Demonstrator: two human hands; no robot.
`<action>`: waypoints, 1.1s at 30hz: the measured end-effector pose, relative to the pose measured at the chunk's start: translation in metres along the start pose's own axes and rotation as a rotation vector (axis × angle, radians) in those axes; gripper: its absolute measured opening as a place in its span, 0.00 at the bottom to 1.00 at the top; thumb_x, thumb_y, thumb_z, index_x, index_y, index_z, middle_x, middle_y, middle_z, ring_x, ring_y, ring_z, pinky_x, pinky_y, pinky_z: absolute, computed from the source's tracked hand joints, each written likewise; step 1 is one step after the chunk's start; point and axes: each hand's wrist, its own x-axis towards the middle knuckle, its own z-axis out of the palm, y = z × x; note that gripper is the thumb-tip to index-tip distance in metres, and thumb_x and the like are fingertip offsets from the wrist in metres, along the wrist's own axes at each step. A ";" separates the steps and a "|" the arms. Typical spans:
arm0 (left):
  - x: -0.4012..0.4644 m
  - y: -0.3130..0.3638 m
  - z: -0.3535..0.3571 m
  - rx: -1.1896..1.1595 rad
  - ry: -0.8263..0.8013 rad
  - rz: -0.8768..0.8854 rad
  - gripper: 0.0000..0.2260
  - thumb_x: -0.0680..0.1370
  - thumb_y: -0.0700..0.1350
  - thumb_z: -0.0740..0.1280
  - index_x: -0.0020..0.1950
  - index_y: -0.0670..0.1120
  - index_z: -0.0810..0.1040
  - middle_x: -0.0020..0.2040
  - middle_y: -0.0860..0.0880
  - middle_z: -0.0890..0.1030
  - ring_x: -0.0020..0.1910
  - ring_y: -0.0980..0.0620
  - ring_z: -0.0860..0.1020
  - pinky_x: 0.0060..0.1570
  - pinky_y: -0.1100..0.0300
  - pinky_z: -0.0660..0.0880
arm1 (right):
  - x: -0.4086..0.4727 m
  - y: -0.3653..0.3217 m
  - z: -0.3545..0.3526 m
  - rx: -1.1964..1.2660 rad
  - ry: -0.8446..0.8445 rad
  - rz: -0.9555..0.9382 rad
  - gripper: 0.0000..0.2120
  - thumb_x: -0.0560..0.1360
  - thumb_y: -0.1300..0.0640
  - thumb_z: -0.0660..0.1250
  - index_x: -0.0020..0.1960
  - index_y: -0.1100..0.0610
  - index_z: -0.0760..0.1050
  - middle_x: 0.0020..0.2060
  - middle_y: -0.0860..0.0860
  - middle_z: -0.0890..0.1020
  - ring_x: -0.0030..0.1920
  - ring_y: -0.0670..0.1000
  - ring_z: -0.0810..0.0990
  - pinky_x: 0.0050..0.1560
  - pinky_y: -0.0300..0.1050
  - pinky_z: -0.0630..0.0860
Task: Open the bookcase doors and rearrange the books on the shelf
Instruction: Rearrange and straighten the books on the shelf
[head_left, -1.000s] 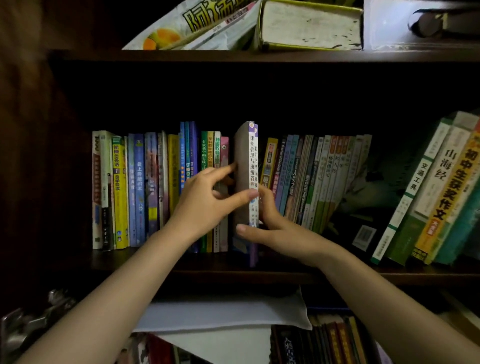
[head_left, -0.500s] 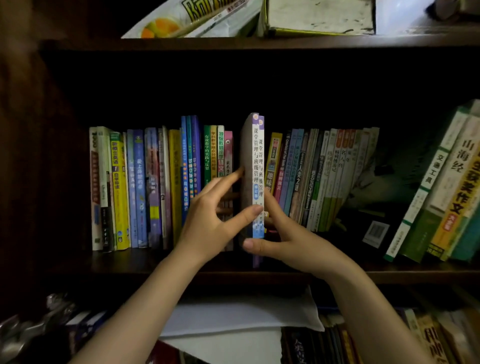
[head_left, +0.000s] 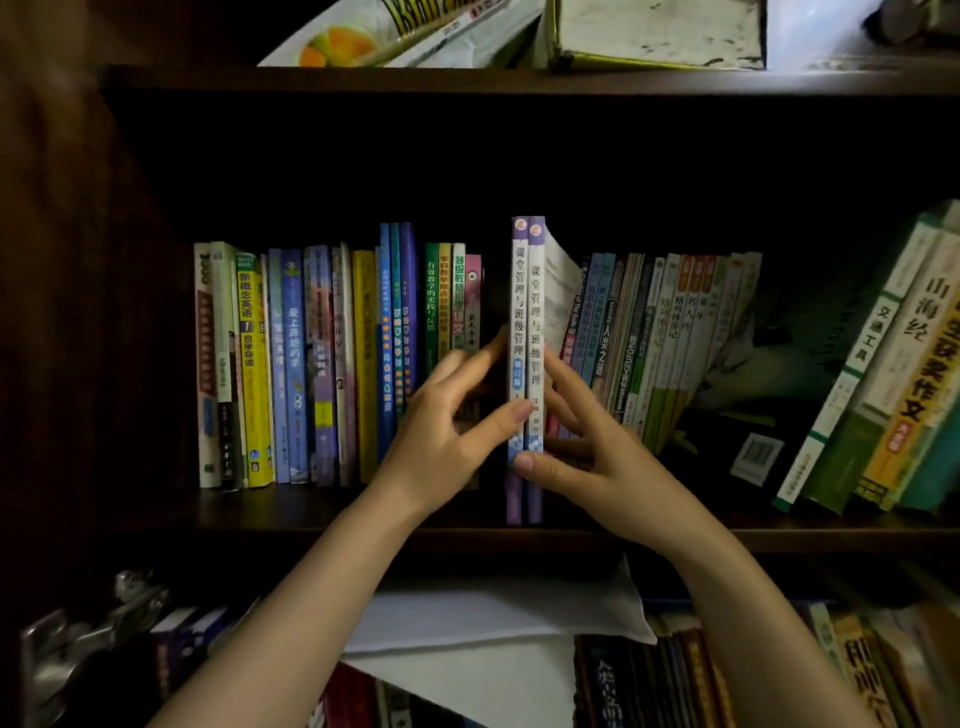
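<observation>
left hand (head_left: 441, 431) thumb and fingers pinching two purple-white books (head_left: 527, 332), right hand (head_left: 592, 457) gripping them opposite, upright on shelf (head_left: 311, 512), leaning books (head_left: 660, 338) just right

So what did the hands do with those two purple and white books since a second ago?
Both hands kept hold of the two purple and white books: left hand, right hand. The pair turned so both spines now face out, standing upright in the gap. The other books stayed where they were.
</observation>
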 end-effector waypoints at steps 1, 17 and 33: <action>0.000 0.001 0.002 0.033 -0.002 0.016 0.26 0.74 0.58 0.64 0.71 0.56 0.67 0.58 0.58 0.73 0.63 0.58 0.72 0.60 0.53 0.73 | 0.001 0.001 -0.001 0.061 -0.020 0.016 0.40 0.73 0.54 0.68 0.75 0.39 0.48 0.72 0.34 0.60 0.69 0.31 0.61 0.63 0.31 0.68; 0.001 -0.005 -0.004 0.192 0.196 -0.128 0.20 0.74 0.48 0.71 0.64 0.45 0.75 0.35 0.54 0.73 0.30 0.57 0.74 0.34 0.59 0.72 | 0.029 0.011 0.006 0.119 -0.140 0.255 0.41 0.77 0.59 0.66 0.77 0.42 0.42 0.75 0.41 0.53 0.73 0.41 0.53 0.65 0.39 0.57; 0.005 -0.003 -0.002 0.431 0.256 -0.085 0.13 0.70 0.47 0.75 0.51 0.49 0.75 0.31 0.54 0.77 0.31 0.58 0.77 0.33 0.63 0.72 | 0.056 0.026 -0.004 0.023 -0.280 0.503 0.53 0.70 0.59 0.74 0.76 0.44 0.36 0.77 0.50 0.49 0.76 0.52 0.49 0.71 0.50 0.56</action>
